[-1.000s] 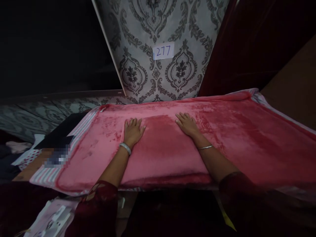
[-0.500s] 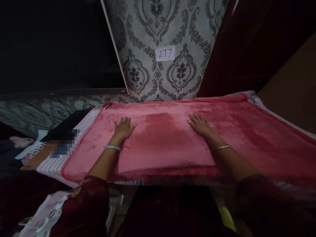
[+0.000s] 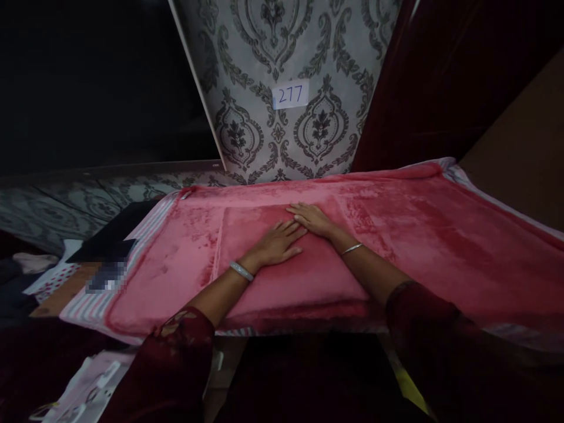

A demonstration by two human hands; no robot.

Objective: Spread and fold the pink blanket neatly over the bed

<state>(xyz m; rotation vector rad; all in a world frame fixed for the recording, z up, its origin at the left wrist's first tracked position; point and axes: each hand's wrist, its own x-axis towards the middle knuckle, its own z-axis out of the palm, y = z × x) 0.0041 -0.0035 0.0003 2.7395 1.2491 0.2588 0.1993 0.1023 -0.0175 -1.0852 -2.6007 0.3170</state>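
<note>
A folded pink plush cloth (image 3: 308,276) lies flat on a larger pink plush blanket (image 3: 440,235) spread across the table. My left hand (image 3: 277,242) rests palm down on the middle of the folded cloth, fingers spread and pointing right. My right hand (image 3: 311,218) lies flat just beyond it, fingers pointing left, fingertips almost touching the left hand. Both wrists wear a thin bangle. Neither hand holds anything.
A wall with grey damask wallpaper (image 3: 247,70) rises behind the table, with a paper label reading 277 (image 3: 289,94). A striped sheet (image 3: 90,305) shows under the blanket's left edge. A dark flat object (image 3: 110,235) lies at the left. A dark red curtain (image 3: 440,76) hangs at the right.
Both hands have slid inward over the folded cloth, from its left and right sides to its middle, where they now nearly meet.
</note>
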